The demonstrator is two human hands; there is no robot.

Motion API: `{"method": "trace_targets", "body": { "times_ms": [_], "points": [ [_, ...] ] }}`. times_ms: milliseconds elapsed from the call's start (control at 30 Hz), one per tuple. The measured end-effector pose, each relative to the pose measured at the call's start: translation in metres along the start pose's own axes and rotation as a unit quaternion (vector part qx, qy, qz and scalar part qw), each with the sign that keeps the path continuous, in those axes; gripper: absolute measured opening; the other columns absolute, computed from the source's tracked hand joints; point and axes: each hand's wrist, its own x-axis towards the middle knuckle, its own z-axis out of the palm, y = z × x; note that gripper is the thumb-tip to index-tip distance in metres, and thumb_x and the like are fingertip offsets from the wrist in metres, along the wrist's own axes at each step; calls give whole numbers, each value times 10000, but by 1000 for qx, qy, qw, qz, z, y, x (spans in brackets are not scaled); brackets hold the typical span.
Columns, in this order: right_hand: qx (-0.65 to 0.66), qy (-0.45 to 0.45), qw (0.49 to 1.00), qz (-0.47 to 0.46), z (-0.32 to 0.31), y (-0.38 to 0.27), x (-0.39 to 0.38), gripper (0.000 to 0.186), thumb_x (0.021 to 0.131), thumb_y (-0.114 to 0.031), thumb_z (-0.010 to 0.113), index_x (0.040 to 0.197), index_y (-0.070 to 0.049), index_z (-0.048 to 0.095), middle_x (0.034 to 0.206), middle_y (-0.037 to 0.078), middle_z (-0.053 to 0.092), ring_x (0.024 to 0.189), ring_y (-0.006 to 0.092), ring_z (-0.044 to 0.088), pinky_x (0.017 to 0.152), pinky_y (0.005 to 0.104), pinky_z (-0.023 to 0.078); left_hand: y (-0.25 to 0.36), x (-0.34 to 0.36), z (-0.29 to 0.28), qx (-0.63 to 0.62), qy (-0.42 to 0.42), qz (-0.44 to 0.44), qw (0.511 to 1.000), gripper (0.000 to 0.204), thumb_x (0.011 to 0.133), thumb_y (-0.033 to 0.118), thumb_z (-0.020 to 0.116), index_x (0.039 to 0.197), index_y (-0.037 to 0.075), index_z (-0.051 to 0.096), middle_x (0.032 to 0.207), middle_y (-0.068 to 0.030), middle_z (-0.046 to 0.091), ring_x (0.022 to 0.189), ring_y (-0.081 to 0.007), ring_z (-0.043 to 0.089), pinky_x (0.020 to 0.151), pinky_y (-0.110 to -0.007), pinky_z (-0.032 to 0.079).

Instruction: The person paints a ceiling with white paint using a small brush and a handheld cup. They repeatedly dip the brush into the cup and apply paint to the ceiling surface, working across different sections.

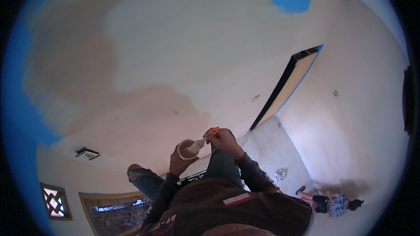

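My left hand [178, 164] is wrapped round a small white tub [181, 144] with beige paint inside. In my right hand [224, 139] is a paintbrush [197, 145], gripped by its orange handle. Its pale, paint-covered bristles dip into the mouth of the tub. Both hands are close together in front of my body, above my bent legs in torn jeans.
Ahead rises a wall [166, 39] with beige paint over blue, part of it darker. A dark-edged doorway panel [284, 89] stands to the right. Far below, a person [334, 204] is on the floor near a clear plastic bag [280, 174]. A window [118, 212] is at lower left.
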Motion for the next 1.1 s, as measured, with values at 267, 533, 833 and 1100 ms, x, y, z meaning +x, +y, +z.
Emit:
{"method": "trace_targets", "body": {
  "times_ms": [267, 533, 833, 1100],
  "points": [
    [-146, -5, 986, -85, 6, -1, 12, 244, 947, -276, 670, 981, -39, 719, 833, 110, 705, 718, 211, 662, 678, 335, 513, 29, 11, -8, 17, -26, 30, 999, 813, 635, 314, 955, 1297, 63, 557, 1237, -125, 661, 1136, -262, 656, 968, -384, 537],
    [-272, -77, 944, -173, 1, -48, 22, 320, 900, -365, 700, 996, -61, 724, 884, 152, 628, 822, 322, 633, 739, 420, 515, 53, 25, -10, 18, -60, 64, 996, 858, 629, 326, 952, 1335, 66, 539, 1281, -128, 637, 1169, -275, 638, 988, -395, 528],
    [-293, -84, 939, -162, 7, -60, 27, 349, 842, -388, 742, 950, -56, 729, 850, 159, 619, 828, 333, 625, 738, 424, 520, 72, 34, -19, 7, -45, 117, 992, 791, 644, 281, 945, 1297, 45, 567, 1214, -131, 671, 1084, -273, 679, 928, -384, 553],
    [-307, -18, 939, -152, 4, -70, 29, 340, 826, -373, 772, 930, -53, 720, 861, 175, 637, 787, 363, 638, 715, 429, 520, 84, 42, -19, 18, -44, 103, 994, 857, 595, 294, 960, 1315, 65, 556, 1256, -125, 651, 1147, -281, 648, 971, -391, 531]
  ]
}}
